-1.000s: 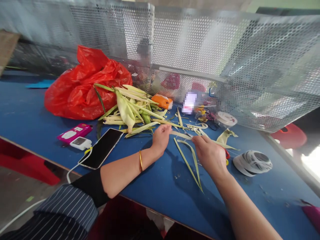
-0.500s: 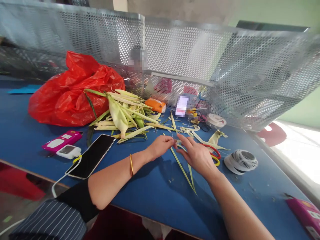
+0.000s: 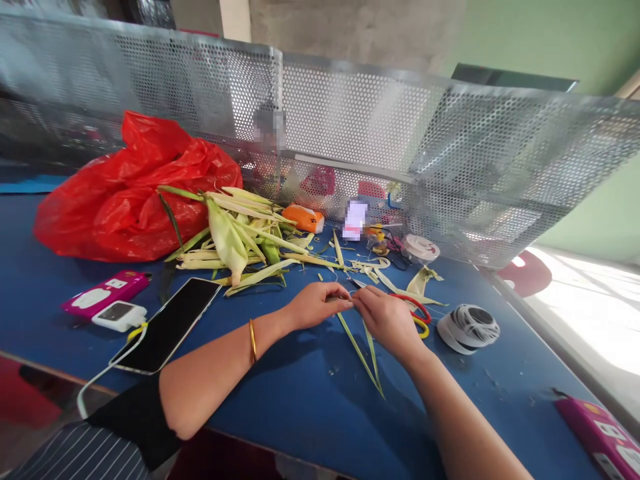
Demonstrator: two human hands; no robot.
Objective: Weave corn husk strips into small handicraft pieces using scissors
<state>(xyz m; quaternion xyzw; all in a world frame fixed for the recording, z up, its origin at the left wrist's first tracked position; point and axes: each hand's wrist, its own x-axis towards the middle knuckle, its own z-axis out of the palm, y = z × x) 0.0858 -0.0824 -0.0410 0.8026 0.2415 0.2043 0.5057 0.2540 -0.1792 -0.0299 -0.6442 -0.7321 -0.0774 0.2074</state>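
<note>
My left hand [image 3: 317,305] is closed in a pinch over the blue table, its fingertips meeting those of my right hand [image 3: 387,320]. My right hand's fingers are also drawn together. Narrow green corn husk strips [image 3: 357,347] trail from between the two hands down toward the table. What lies right at the fingertips is mostly hidden. Scissors [image 3: 424,313] with red and yellow handles lie partly behind my right hand. Beyond my left hand is a heap of pale green corn husks [image 3: 227,240].
A red plastic bag [image 3: 140,193] stands at the left by a perforated metal partition [image 3: 350,113]. Nearer are a dark phone [image 3: 173,327] and a white charger [image 3: 120,315] with its cable. A grey-white roll [image 3: 469,328] sits at right; an orange packet [image 3: 304,219] is at the back.
My right hand's fingers, spread half a second ago, have closed in beside my left fingertips. The camera view has shifted slightly, so most things sit lower and farther left.
</note>
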